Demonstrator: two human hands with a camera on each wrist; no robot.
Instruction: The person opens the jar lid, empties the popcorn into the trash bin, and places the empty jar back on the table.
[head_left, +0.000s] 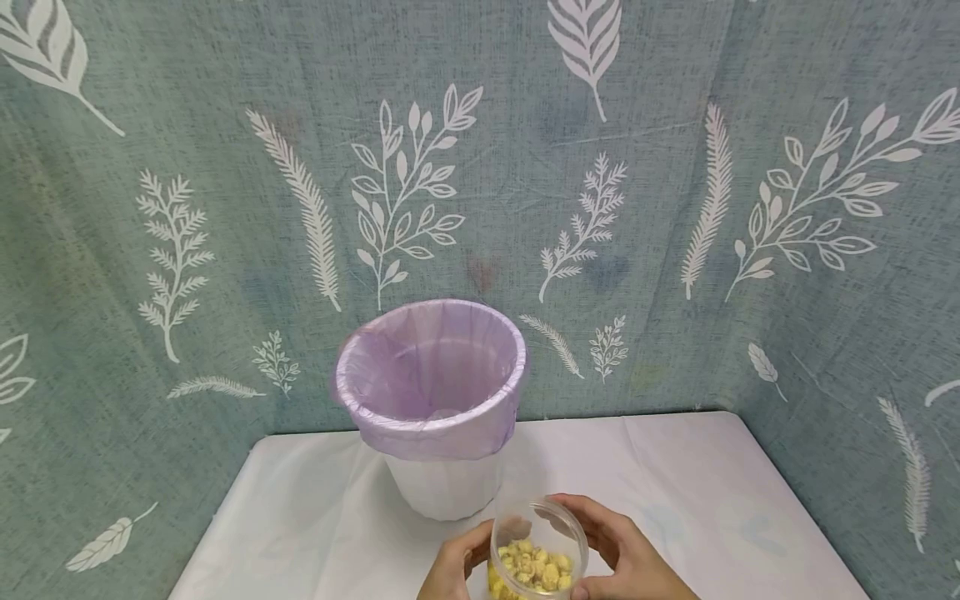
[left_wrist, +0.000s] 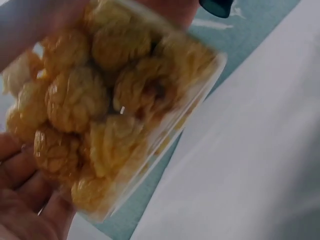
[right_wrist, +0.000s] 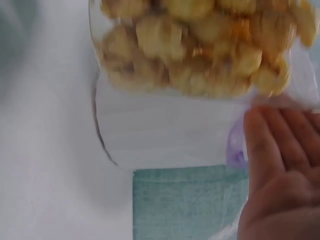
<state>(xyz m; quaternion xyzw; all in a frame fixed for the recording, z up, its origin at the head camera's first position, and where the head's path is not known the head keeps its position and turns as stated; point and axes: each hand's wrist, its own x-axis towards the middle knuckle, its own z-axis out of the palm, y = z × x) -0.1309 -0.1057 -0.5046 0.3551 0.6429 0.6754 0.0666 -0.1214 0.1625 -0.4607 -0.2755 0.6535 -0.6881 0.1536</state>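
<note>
A clear plastic jar (head_left: 538,546) holds yellow popcorn (head_left: 534,567) in its lower part, and its round rim faces up in the head view. My left hand (head_left: 456,565) grips the jar's left side, while the right hand (head_left: 626,554) holds it from the right with fingers behind and thumb in front. The frame's bottom edge cuts off the jar's base. Close up, browned popcorn pieces (left_wrist: 75,95) press against the clear wall in the left wrist view. The right wrist view has the popcorn (right_wrist: 190,50) too, somewhat blurred.
Behind the jar, slightly left, stands a white bin (head_left: 442,479) with a purple bag (head_left: 438,433) folded over its rim. Both rest on a table with a white cloth (head_left: 300,517). A grey-green curtain with white leaf prints (head_left: 480,208) encloses the back and sides.
</note>
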